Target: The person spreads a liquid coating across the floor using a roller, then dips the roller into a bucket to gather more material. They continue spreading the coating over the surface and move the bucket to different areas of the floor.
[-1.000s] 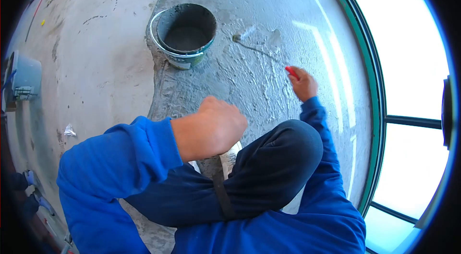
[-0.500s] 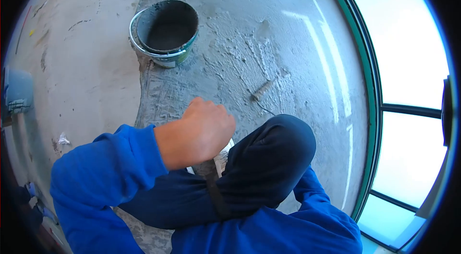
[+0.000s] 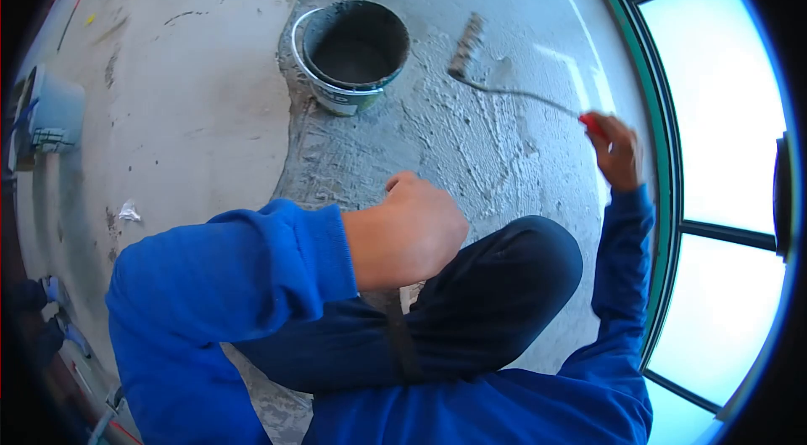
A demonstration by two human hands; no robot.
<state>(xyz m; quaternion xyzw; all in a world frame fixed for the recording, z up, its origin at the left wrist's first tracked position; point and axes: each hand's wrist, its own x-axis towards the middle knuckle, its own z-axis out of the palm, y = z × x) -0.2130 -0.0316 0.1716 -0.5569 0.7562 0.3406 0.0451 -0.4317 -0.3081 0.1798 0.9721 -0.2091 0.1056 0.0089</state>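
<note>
My right hand (image 3: pixel 618 152) is stretched out at the right, wrapped around the red handle (image 3: pixel 592 123) of a paint roller. From the handle a thin bent wire frame runs left to the roller's grey, mortar-coated sleeve (image 3: pixel 467 45), which is over the wet floor right of the bucket. My left hand (image 3: pixel 409 231) is curled into a fist in front of my bent knee; its fingertips are turned away, and nothing sticks out of it. Ahead of that fist stands an upright bucket (image 3: pixel 343 99) with grey residue inside and its wire handle lowered to the left.
Wet, ridged grey coating (image 3: pixel 458 138) covers the floor around the roller. Paler, drier floor (image 3: pixel 202 109) lies to the left. A green window frame (image 3: pixel 664 159) edges the right side. Another bucket (image 3: pixel 60 113) stands far left, and a crumpled white scrap (image 3: pixel 129 210) lies nearby.
My right arm has come out from behind my knee and now holds the roller. Its sleeve has moved farther away from me. The whole view has shifted, with the bucket now more to the right.
</note>
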